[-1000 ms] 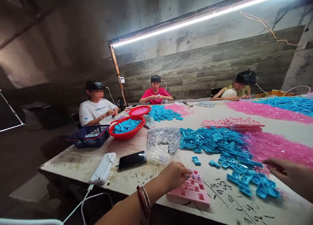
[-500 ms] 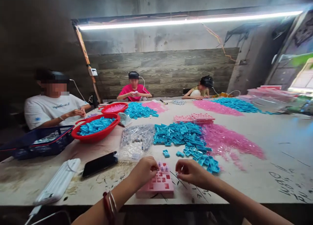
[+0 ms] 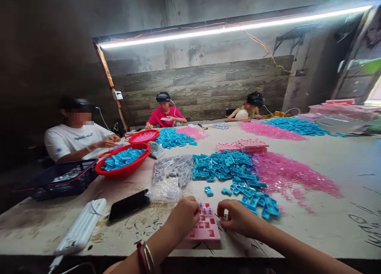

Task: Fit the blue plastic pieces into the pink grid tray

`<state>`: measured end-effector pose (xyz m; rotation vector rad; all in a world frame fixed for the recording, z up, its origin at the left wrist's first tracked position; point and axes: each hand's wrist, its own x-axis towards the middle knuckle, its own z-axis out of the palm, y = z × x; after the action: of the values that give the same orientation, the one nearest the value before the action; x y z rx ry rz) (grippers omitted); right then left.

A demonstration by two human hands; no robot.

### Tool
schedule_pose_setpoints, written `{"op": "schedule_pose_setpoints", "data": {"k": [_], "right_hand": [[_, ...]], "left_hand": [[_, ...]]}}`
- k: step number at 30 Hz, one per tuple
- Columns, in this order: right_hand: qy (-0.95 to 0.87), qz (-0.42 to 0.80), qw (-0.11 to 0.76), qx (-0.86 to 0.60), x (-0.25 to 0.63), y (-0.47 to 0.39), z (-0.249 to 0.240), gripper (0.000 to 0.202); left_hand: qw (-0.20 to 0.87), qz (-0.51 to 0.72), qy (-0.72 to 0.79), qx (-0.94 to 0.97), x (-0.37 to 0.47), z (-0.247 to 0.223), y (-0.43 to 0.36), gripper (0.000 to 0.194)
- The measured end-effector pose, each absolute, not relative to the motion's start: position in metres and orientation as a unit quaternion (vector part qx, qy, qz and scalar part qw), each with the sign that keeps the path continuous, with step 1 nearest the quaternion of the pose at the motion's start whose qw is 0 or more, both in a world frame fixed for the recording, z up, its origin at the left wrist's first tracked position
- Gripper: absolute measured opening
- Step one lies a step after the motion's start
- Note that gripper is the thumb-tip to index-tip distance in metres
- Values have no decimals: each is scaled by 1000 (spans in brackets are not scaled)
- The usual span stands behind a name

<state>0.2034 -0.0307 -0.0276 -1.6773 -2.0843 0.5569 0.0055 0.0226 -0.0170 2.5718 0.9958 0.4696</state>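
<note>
A pink tray with square sockets lies flat on the table in front of me. A few small whitish pieces with purple marks stand in its far sockets. My left hand rests over the tray's left side with fingers curled together; whatever they pinch is hidden. Just off the right edge is my right hand, its fingers bent towards the thumb, and I cannot make out anything between them. Beyond the hands lie a heap of blue plastic pieces and a heap of clear pink pieces.
A plastic bag of small pieces, a black phone and a white power bank lie to the left. Behind them stand red baskets and a dark blue basket. Pink trays are stacked farther back. Several co-workers sit around the table.
My view has turned slightly, so the table's contents sit farther right. My right hand is a little nearer the tray. The co-worker in pink has lowered one hand towards a red basket.
</note>
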Motion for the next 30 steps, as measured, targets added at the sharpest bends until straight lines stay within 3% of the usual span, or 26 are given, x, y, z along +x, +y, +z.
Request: {"op": "schedule_pose_setpoints", "data": {"k": [30], "right_hand": [[-749,197,198,-600,208,-13,-25,10]], "left_hand": [[154,206,351,900,16,-24,25,16]]}}
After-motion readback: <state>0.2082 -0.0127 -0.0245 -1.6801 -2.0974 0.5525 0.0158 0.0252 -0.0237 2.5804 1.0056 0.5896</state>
